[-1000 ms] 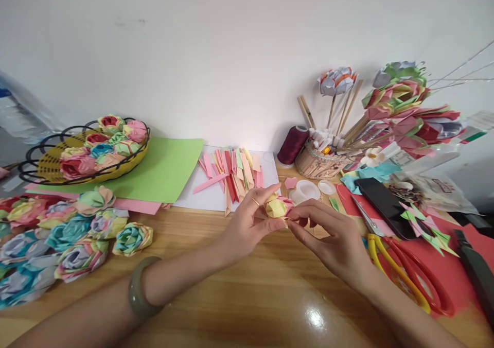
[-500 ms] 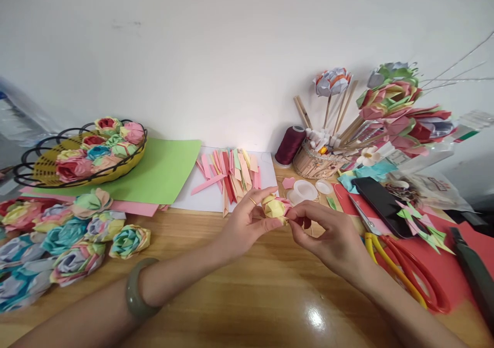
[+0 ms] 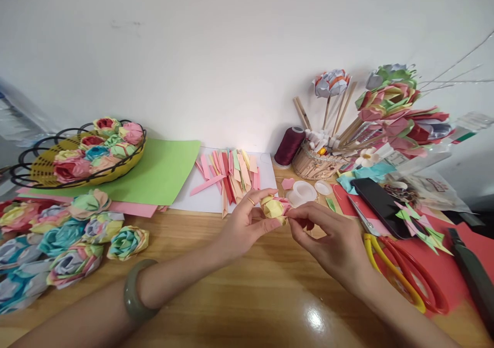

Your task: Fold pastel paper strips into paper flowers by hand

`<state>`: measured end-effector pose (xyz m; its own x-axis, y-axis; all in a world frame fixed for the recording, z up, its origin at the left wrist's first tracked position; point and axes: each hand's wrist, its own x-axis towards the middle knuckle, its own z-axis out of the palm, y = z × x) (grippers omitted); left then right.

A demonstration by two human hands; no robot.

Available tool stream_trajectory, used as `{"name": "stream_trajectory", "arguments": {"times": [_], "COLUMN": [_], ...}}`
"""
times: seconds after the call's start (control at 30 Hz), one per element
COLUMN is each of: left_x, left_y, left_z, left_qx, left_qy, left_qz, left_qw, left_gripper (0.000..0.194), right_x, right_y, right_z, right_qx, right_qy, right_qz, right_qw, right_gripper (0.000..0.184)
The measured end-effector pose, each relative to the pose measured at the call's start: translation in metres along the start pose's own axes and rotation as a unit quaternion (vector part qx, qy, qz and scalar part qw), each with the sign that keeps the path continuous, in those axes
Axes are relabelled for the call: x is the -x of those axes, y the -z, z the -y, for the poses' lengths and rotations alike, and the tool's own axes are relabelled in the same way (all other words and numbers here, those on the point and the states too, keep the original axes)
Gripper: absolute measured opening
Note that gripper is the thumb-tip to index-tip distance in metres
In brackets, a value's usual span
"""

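A small yellow and pink folded paper flower (image 3: 275,207) is held above the wooden table (image 3: 247,296). My left hand (image 3: 243,227), with a ring and a green bangle on the wrist, grips it from the left with fingers curled. My right hand (image 3: 332,240) pinches its right side with thumb and forefinger. Just behind the hands lies a fan of folded paper strips (image 3: 230,175) in pink, red, peach and green on a white sheet.
Finished paper roses (image 3: 77,240) lie at the left, more in a wire basket (image 3: 50,157) on green paper (image 3: 162,170). At the right: red and yellow scissors (image 3: 405,273), a black phone (image 3: 380,201), a thread spool (image 3: 288,146), a holder of sticks and paper flowers (image 3: 320,162).
Both hands have kept their grip on the paper flower and shifted only slightly; the right fingers have worked a little closer on its right side. The view has drifted a bit.
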<state>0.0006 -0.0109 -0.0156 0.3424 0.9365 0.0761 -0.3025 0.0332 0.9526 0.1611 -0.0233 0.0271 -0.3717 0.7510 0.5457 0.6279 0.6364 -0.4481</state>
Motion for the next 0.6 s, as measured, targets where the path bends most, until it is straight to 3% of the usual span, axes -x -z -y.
{"name": "stream_trajectory", "arguments": {"times": [0.1,0.33,0.6], "left_x": [0.000,-0.002,-0.001], "left_y": [0.000,0.004,0.005], "left_z": [-0.003,-0.004,-0.002], "left_qx": [0.008,0.050,0.019], "left_qy": [0.013,0.047,0.048], "left_qz": [-0.007,0.023,0.050], "left_qw": [1.000,0.997,0.997], "left_gripper": [0.046,0.049,0.050], "right_x": [0.001,-0.006,-0.003], "right_y": [-0.001,0.013,0.012], "right_z": [0.002,-0.002,-0.005], "right_qx": [-0.015,-0.110,-0.078], "right_qy": [0.001,-0.067,-0.036], "right_qz": [-0.006,0.120,0.110], "right_qw": [1.000,0.984,0.990], "right_gripper": [0.012,0.012,0.011]}}
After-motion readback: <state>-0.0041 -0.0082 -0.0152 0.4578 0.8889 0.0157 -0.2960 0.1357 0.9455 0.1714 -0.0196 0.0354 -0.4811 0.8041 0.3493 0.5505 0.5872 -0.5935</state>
